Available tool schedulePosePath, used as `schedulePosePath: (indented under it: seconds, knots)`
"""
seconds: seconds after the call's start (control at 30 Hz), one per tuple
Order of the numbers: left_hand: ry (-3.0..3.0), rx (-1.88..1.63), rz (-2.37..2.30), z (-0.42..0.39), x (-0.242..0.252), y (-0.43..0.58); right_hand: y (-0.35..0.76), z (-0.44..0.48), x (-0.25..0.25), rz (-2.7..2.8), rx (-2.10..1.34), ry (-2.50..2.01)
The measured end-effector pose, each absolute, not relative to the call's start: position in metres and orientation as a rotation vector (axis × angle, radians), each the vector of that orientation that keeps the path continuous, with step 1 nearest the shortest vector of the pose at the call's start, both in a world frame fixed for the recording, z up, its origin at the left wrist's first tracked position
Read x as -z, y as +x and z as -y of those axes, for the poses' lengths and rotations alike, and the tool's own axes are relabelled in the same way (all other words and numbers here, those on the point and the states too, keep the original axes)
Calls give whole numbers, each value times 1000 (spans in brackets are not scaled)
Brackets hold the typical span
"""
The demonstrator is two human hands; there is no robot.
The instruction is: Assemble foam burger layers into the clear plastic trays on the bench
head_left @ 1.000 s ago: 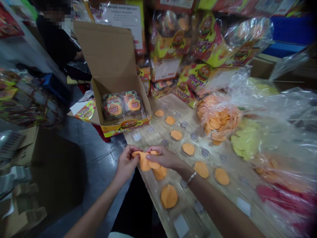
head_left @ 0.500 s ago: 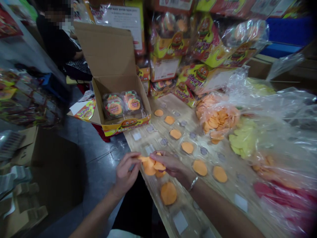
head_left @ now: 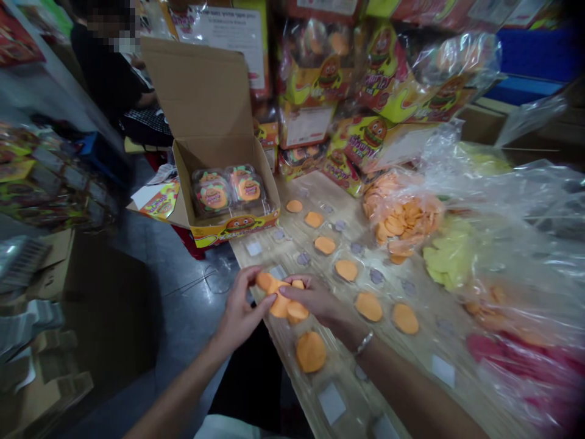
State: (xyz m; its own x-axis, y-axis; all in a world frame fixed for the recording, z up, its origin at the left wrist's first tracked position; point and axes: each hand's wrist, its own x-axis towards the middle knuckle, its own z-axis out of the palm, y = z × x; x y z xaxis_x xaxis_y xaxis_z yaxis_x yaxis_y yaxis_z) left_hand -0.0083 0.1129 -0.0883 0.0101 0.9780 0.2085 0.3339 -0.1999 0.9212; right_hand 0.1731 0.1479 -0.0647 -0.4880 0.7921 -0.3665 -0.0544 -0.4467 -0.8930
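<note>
Several thin orange discs (head_left: 278, 302) are held between my two hands above the table's near edge. My left hand (head_left: 244, 305) pinches them from the left, thumb on top. From the right, my right hand (head_left: 314, 299) grips the same bunch, and its fingertips are partly hidden by the discs. Just below lies another orange disc (head_left: 311, 352) in a clear plastic tray on the table (head_left: 292, 390). Rows of clear trays run away from me, several with one orange disc (head_left: 346, 269) each, beside small grey-purple pieces (head_left: 376, 276).
An open cardboard box (head_left: 228, 228) with clear burger packs stands at the far left end. Plastic bags of orange discs (head_left: 402, 213), yellow pieces (head_left: 450, 253) and red pieces (head_left: 516, 366) lie on the right. Packaged boxes (head_left: 308, 122) are stacked behind. A person (head_left: 107, 73) sits at upper left.
My left hand has shifted slightly right and up, its thumb now pressing on the discs. The bunch is more spread out between both hands.
</note>
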Motion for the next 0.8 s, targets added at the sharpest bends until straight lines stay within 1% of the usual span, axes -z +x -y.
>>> schedulePosePath:
  seconds: [0.1, 0.27, 0.37, 0.5, 0.6, 0.7, 0.73, 0.8]
  knots:
    - [1746, -1168, -1294, -110, 84, -7, 177, -149, 65, 1106, -2059, -1053]
    - [1222, -1133, -1141, -107, 89, 1, 183, -148, 77, 1013, -2168, -965]
    - [1056, -1140, -1143, -107, 91, 7, 186, -147, 81, 1035, -2186, -937]
    - [1039, -1125, -1138, -108, 84, 11, 190, -147, 73, 1248, -2048, -991]
    - [955, -1152, -1040, -109, 77, 11, 192, -145, 66, 1295, -2007, -995]
    - [858, -1009, -992, -110, 76, 9, 193, -143, 65, 1345, -1959, -987]
    - [877, -971, -1005, -110, 76, 8, 193, -142, 65, 1398, -1907, -1020]
    - [1001, -995, -1058, -109, 77, 6, 193, -141, 65, 1562, -1700, -1151]
